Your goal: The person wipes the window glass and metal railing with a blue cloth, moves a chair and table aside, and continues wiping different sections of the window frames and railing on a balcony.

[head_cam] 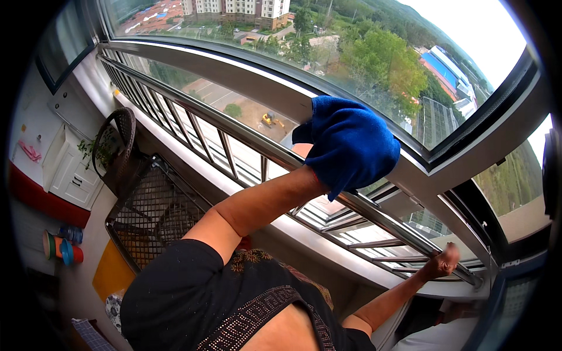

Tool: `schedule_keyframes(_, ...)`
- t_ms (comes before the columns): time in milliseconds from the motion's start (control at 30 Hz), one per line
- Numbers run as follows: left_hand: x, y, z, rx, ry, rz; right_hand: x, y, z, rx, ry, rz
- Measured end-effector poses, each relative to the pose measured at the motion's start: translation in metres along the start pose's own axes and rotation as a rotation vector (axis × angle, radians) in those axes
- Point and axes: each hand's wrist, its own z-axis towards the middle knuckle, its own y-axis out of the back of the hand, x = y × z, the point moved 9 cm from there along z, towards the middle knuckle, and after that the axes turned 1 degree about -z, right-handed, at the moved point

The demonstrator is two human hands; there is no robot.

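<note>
A blue cloth point(353, 145) covers my left hand and hides its fingers. The bundle lies against the white window frame point(272, 90), just above the metal handrail point(210, 114), with one hem hanging over my wrist. Farther along, close to the handrail's right end, my right hand point(445, 261) is curled on the rail and somewhat blurred. Behind the frame stretches a large glass pane point(281, 48). Slim metal balusters point(228, 153) run below the handrail.
Left of me stand a dark lattice-topped table point(158, 210) and a woven chair point(127, 145). An open window sash point(505, 302) is at the lower right. Farther left are a white cabinet point(77, 180) and several colored tubs point(66, 250). A white ledge point(351, 259) runs under the balusters.
</note>
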Motion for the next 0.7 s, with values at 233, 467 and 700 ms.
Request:
schedule_keyframes(233,-0.045,0.002,-0.016,-0.721,-0.105,-0.510,-0.018,0.004,-0.008,0.040,-0.080,-0.008)
schedule_keyframes(467,0.011,0.028,-0.027,-0.364,-0.129,-0.388,0.002,0.000,0.002,0.066,-0.034,-0.054)
schedule_keyframes(700,0.120,0.043,-0.056,0.094,0.179,0.222,-0.014,0.006,-0.007,0.084,-0.044,-0.164)
